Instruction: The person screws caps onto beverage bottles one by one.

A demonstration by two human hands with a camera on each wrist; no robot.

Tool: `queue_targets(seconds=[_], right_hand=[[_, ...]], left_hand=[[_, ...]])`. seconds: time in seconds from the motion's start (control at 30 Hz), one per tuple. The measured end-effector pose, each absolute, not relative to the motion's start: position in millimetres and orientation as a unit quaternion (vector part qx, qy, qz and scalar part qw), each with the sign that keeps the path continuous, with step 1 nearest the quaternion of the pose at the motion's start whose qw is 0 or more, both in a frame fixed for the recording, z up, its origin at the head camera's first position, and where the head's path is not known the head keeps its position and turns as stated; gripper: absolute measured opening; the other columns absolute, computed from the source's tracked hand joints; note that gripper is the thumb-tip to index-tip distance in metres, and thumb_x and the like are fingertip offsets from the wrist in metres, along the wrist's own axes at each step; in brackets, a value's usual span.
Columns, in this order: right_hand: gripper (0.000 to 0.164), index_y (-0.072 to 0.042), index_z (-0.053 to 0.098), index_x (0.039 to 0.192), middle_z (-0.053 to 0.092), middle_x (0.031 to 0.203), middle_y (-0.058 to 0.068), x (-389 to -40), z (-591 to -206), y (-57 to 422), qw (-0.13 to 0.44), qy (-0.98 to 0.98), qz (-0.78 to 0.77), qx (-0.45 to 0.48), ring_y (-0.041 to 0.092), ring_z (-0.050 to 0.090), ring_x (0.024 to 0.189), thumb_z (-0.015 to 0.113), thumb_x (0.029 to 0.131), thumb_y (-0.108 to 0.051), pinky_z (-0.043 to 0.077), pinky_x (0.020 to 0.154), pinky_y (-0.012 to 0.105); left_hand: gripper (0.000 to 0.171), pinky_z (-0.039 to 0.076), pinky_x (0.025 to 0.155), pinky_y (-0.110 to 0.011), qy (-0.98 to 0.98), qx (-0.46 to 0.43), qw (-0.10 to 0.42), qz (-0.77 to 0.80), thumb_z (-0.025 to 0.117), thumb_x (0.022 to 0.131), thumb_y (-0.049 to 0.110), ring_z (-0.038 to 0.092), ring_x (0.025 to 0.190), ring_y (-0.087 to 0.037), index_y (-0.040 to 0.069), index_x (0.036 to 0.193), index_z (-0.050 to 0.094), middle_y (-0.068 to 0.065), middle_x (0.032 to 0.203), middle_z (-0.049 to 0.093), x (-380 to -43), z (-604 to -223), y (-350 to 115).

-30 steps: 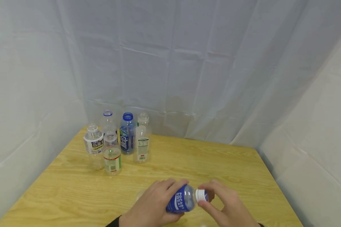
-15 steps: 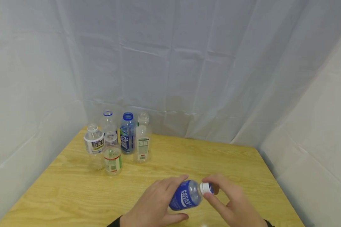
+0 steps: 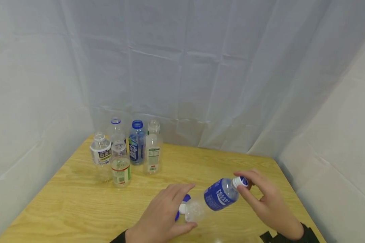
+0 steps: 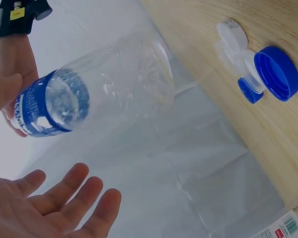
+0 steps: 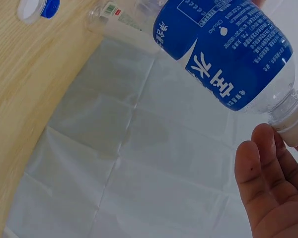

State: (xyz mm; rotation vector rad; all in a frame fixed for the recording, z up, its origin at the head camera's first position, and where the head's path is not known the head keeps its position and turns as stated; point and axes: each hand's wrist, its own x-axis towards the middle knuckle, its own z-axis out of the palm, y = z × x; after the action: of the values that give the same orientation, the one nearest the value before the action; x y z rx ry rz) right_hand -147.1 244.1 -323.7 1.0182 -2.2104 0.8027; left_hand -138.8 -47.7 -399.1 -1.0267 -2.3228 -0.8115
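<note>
A clear plastic bottle [image 3: 220,195] with a blue Pocari Sweat label is tilted above the table, its neck up to the right. My right hand [image 3: 269,204] pinches its white cap [image 3: 239,182] between thumb and fingers. On the other side, my left hand [image 3: 162,213] has its fingers spread, apart from the bottle's base. Its palm and fingers [image 4: 102,206] hold nothing in the left wrist view. Below the bottle lie several loose caps, among them a large blue cap [image 4: 278,73] and a white cap [image 4: 233,35].
Several capless bottles stand upright at the table's back left: a blue-tinted bottle [image 3: 137,143], a green-labelled bottle [image 3: 120,168], a white-banded bottle [image 3: 101,155] and others. White sheeting [image 3: 200,74] hangs behind and at the sides of the wooden table [image 3: 225,162].
My left hand has let go of the bottle's body. The right hand has moved up and right, carrying the bottle by its cap, and the loose caps have come into sight.
</note>
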Motion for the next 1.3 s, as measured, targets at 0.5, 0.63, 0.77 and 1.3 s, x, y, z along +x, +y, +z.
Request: queue_targets(seconds=[0.5,0.63,0.77,1.3], right_hand=[[0.041,-0.009,0.061,0.127,0.06,0.108,0.003,-201.9,-315.3,308.7,0.317,-0.882,0.227,0.265,0.003,0.051,0.081,0.063,0.088,0.001,0.045,0.062,0.014],[0.036,-0.009,0.061,0.127,0.059,0.109,0.006,-220.6,-321.0,325.4,0.321,-0.898,0.197,0.228,0.006,0.051,0.081,0.061,0.091,-0.004,0.046,0.061,0.015],[0.034,-0.009,0.06,0.128,0.058,0.113,0.011,-239.9,-329.7,338.2,0.313,-0.911,0.184,0.197,0.013,0.053,0.08,0.056,0.094,-0.008,0.046,0.059,0.02],[0.036,-0.005,0.056,0.132,0.055,0.117,0.019,-295.2,-351.1,368.1,0.253,-0.935,0.223,0.108,0.026,0.054,0.08,0.046,0.098,-0.012,0.039,0.046,0.027]], left_hand=[[0.078,0.049,0.093,-0.039,-0.855,-0.372,0.223,-0.284,0.067,0.082,0.053,0.05,0.118,-0.014,0.021,0.145,0.035,0.004,0.13,0.05,-145.7,-402.6,-52.0],[0.077,0.049,0.093,-0.04,-0.858,-0.37,0.216,-0.283,0.067,0.082,0.053,0.05,0.118,-0.014,0.021,0.145,0.035,0.003,0.131,0.05,-145.6,-404.9,-55.0],[0.075,0.051,0.09,-0.039,-0.858,-0.37,0.222,-0.279,0.068,0.082,0.05,0.052,0.115,-0.015,0.02,0.144,0.037,0.002,0.129,0.052,-145.5,-408.1,-57.5],[0.077,0.052,0.086,-0.033,-0.868,-0.353,0.234,-0.26,0.075,0.075,0.045,0.053,0.111,-0.009,0.021,0.14,0.043,0.005,0.121,0.055,-148.0,-413.4,-63.6]])
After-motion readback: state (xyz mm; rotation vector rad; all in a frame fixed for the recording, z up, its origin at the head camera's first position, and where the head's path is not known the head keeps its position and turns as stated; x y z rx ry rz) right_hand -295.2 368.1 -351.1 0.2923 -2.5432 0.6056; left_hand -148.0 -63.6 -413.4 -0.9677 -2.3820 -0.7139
